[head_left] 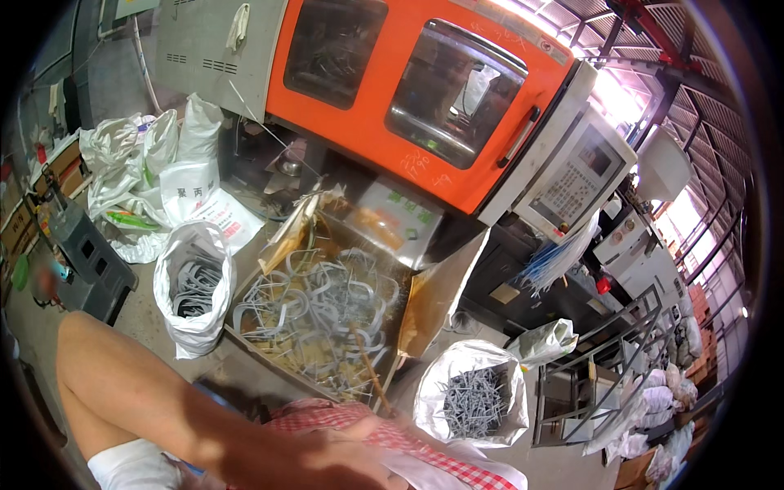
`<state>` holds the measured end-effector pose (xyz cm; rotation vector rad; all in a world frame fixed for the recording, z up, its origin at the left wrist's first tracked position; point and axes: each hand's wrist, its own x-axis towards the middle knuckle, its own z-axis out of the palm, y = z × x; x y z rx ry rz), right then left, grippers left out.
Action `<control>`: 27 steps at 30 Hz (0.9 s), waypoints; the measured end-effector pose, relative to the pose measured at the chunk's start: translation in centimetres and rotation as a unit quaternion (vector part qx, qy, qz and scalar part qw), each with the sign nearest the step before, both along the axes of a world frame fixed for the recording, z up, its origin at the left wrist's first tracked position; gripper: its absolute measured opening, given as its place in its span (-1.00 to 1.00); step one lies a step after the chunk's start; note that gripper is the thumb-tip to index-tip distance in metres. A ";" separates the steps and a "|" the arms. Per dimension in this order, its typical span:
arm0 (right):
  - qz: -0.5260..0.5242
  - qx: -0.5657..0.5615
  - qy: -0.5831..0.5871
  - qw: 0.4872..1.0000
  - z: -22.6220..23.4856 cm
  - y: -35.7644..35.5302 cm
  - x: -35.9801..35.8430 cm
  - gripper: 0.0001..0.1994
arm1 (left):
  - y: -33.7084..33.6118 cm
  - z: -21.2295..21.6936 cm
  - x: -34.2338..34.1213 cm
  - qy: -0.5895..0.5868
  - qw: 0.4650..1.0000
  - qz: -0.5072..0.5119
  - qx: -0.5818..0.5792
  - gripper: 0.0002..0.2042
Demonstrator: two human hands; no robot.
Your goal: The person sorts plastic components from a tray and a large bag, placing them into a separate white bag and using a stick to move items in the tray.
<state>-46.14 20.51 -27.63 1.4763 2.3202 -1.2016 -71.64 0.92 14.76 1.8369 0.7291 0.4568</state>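
My left arm bends at the elbow on the left, and its forearm crosses to my left hand (339, 464) at the lower middle. Close by it, over a red-and-white checked cloth (314, 414), is what looks like my right hand (363, 429). Both are blurred and overlap, so their fingers and anything in them are hidden. A thin brown stick (367, 363) slants from the box down toward the hands; whether one grips it I cannot tell. Grey curved plastic strips (327, 298) fill the open box (273, 366) in front of me.
A white sack (170, 282) of grey strips stands left of the box. Another white sack (430, 408), right, holds small grey pieces. Behind rises an orange machine (347, 122) with a control panel (576, 171). A metal rack (563, 400) stands far right, bags (139, 175) far left.
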 end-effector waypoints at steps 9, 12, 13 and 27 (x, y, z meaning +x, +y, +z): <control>-0.026 -0.050 0.018 0.998 -0.9 0.5 0.4 -0.65 | -0.2 2.1 0.2 0.078 0.996 0.027 -0.025 -0.63; -0.104 -0.071 0.106 0.986 -5.9 1.4 1.9 -0.55 | -0.2 2.0 -1.1 0.118 0.979 0.053 0.156 -0.71; -0.097 -0.037 0.065 0.992 -3.5 0.7 0.3 -0.59 | -0.5 1.6 -1.8 0.145 0.935 0.085 0.311 -0.78; -0.126 0.002 0.048 0.991 0.3 -1.4 1.2 -0.61 | 0.1 -14.1 -6.7 0.108 0.874 0.421 0.217 -0.77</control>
